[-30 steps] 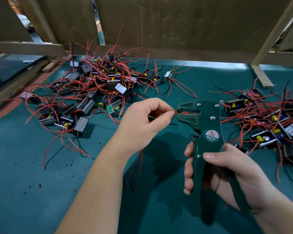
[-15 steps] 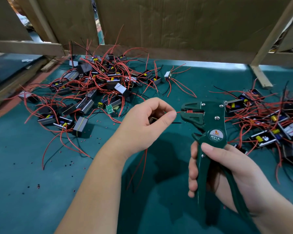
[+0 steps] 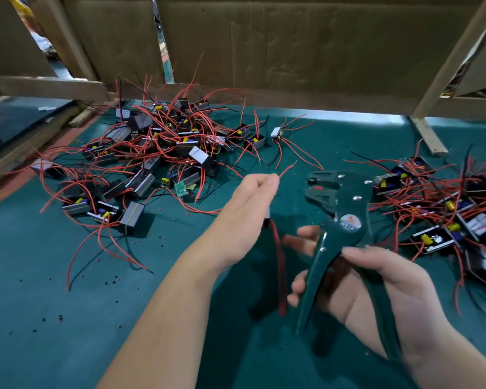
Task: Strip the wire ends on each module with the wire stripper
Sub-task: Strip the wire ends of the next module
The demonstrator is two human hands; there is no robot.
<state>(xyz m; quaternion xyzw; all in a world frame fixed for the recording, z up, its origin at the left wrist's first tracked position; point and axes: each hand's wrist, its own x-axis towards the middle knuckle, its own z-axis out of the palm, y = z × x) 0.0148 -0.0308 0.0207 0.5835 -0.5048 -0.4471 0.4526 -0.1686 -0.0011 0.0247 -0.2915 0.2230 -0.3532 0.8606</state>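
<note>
Above the green counter (image 3: 54, 332), between a heap of modules (image 3: 163, 153) on the left and a second heap (image 3: 443, 214) on the right, the left hand (image 3: 247, 209) pinches a red wire (image 3: 286, 170) between thumb and forefinger; its tip pokes up and to the right, and the module it belongs to is mostly hidden behind the palm. The right hand (image 3: 382, 282) has its fingers curled round the handles of the wire stripper (image 3: 345, 203); the handles stand spread, and the tool's head sits just beside the wire tip without touching it.

The step in hand looks like feeding that tip into the stripper's mouth. It likely goes best with the pinch kept close to the end so the thin lead cannot buckle; the tip should enter square to the blades and only a short way; then one full squeeze, with the wire held firm rather than tugged sideways, so strands are not nicked.
</note>
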